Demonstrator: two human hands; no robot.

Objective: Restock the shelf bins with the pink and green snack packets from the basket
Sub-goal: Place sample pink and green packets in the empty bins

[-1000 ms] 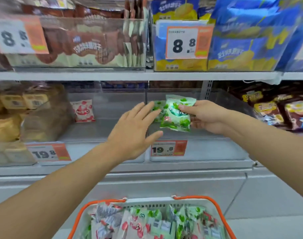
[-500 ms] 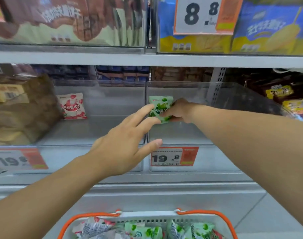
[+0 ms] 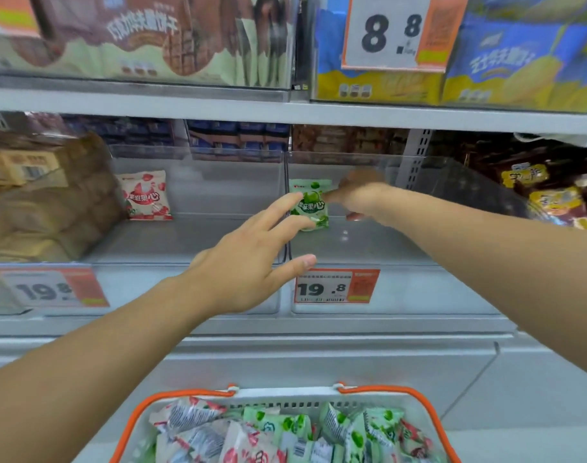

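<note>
Green packet (image 3: 309,204) upright at back-left of right bin (image 3: 419,289), right hand (image 3: 359,195) beside it, grip blurred, cannot tell. Left hand (image 3: 252,259) spread, hovering in front. Risk: packet topples forward once released, nothing propping it.

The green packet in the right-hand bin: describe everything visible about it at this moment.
The green packet is a small glossy pouch, pale green, printed with green fruit and white characters. It stands upright, face forward, against the left wall at the back of the clear right bin. The right hand touches its right edge with a fingertip; whether it pinches it is unclear. The left hand reaches in front, its fingers overlapping the packet's lower left; contact is unclear.
</note>
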